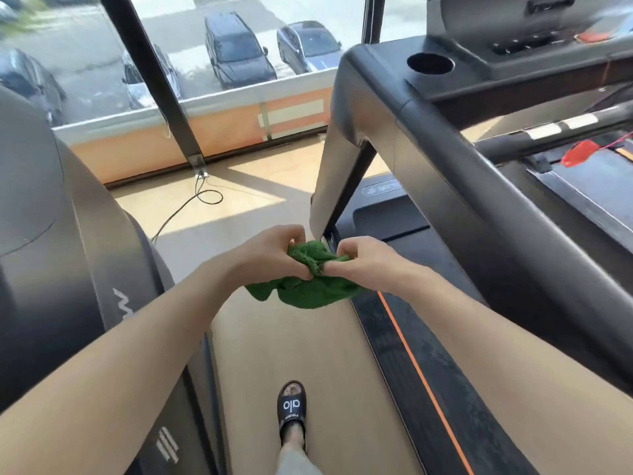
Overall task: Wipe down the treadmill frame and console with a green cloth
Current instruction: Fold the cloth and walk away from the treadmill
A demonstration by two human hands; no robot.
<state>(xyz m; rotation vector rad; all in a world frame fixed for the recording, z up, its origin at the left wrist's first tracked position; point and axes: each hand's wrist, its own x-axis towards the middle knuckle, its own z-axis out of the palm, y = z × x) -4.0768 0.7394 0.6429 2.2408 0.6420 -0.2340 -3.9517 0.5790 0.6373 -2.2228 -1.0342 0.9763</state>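
A person standing on the wooden floor point(274, 354) between two machines bunches a green cloth point(310, 279) in both hands, a preparatory step, by the look of it, before any wiping of the treadmill frame point(455, 186) on the right. The left hand point(274, 252) and right hand point(363, 260) meet at waist height with forearms extended forward, each grip clenched on the cloth, fingers pinching its crumpled upper folds while the rest hangs loose beneath. The cloth is held in the air just beside the foot of the frame's upright point(342, 166), touching no surface. The console point(496, 60), with its cup holder point(430, 62), sits higher at the upper right. The next move likely calls for gathering the cloth into one palm and pressing it against the upright or handrail.
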